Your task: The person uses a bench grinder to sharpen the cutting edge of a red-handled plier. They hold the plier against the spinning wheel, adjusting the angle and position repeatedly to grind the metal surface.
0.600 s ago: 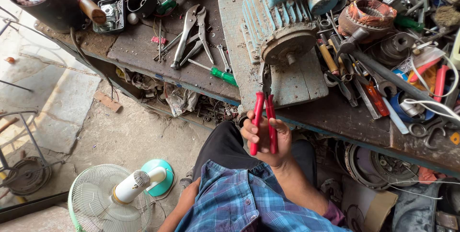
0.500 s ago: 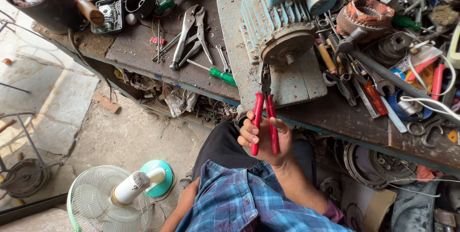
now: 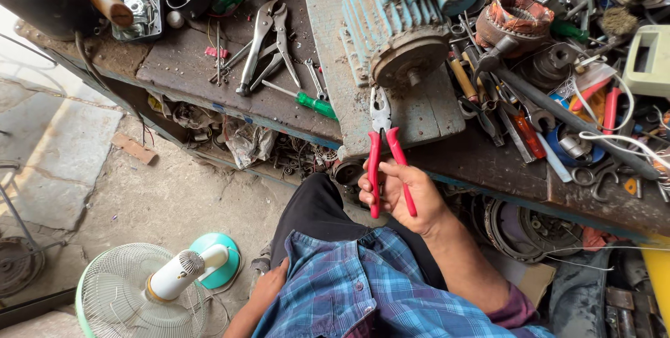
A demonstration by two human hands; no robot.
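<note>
Right now the right hand (image 3: 405,195) is wrapped around the red handles of a pair of pliers (image 3: 383,146), fingers curled over both grips, with the steel nose pointing away toward the far side and lying over the near edge of a worn blue-grey plate (image 3: 433,111). Whether the nose pinches anything is hard to make out. Just beyond the tip stands a blue electric motor (image 3: 391,20), its round rusty end cap facing the pliers. The left hand (image 3: 271,285) rests low against the blue plaid shirt (image 3: 349,289), mostly hidden by the cloth, so its fingers cannot be read.

Left of the plate lie a green-handled screwdriver (image 3: 307,103) and locking pliers (image 3: 269,41); to the right a dense heap of tools, wires and a copper-wound stator (image 3: 513,20) crowds the workbench (image 3: 188,65), and much of it is cut off by the frame. Open room is only at the bench's near edge in front of the lap. Below, on the bare concrete floor (image 3: 174,198), a white and green fan (image 3: 153,285) lies on its side at near left
</note>
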